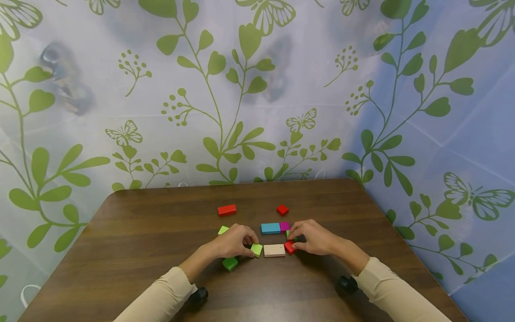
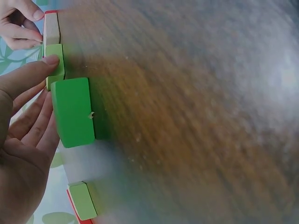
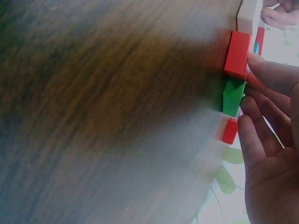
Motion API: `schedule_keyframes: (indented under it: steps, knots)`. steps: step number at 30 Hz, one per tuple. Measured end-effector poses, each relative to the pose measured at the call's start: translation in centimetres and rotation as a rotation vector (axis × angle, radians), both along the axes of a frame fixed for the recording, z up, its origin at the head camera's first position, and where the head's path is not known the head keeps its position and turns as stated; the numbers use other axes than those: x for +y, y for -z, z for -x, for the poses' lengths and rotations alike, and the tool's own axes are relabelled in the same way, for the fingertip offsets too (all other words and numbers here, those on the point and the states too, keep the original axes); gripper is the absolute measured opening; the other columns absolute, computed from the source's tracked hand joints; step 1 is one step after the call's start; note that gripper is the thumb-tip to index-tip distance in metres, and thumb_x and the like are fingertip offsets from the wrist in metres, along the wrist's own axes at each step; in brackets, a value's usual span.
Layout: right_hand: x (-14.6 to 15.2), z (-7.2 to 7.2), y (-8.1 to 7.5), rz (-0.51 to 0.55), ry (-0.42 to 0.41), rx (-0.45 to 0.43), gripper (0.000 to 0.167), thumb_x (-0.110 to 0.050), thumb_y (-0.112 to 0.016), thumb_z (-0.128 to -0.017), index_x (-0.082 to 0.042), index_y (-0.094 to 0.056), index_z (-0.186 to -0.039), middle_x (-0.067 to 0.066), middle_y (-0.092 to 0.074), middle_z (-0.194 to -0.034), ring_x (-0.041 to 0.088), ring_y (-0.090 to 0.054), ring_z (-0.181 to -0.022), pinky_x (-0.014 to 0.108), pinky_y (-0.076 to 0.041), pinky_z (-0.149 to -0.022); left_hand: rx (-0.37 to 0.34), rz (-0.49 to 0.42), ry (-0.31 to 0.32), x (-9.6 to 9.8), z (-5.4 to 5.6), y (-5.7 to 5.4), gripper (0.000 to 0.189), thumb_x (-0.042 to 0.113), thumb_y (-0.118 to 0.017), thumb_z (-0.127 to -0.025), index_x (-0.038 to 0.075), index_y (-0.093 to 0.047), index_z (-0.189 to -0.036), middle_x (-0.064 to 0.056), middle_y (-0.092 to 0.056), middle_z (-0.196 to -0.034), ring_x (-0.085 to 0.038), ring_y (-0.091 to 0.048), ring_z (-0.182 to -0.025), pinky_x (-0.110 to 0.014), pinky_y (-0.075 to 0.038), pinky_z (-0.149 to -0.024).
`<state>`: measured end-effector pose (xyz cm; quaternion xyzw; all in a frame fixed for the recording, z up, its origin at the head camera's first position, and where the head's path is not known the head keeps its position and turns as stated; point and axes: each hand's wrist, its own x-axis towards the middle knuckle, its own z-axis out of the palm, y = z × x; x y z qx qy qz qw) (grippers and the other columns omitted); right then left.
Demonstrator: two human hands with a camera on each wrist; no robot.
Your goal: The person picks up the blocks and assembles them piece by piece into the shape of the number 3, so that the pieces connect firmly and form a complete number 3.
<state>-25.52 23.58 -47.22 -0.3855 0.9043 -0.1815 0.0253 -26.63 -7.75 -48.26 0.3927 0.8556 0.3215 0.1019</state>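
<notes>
Cream sleeves (image 1: 161,290) cross the table (image 1: 257,293). Half curled, the left hand (image 1: 234,240) pinches a lime block (image 1: 257,250), the right hand (image 1: 315,237) a red block (image 1: 289,247); a wooden block (image 1: 274,250) lies between.

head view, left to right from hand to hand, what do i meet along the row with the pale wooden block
left hand → light green block → pale wooden block → red block → right hand
</notes>
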Motion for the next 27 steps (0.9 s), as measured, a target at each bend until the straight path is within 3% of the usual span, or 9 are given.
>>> schedule_keyframes:
  steps: [27]
  knots:
    - [0.19, 0.18, 0.31, -0.004, 0.003, -0.003, 0.02, -0.015, -0.081, -0.091, -0.009, -0.081, -0.11, -0.002, -0.07, -0.115, 0.02, -0.065, -0.108, 0.043, -0.054, -0.095, -0.01, -0.003, 0.007, 0.37, -0.17, -0.17, 0.025, 0.008, -0.09, -0.08, 0.007, -0.077, -0.101, 0.001, -0.07, -0.097, -0.015, -0.066, -0.089, -0.025, -0.054, -0.079]
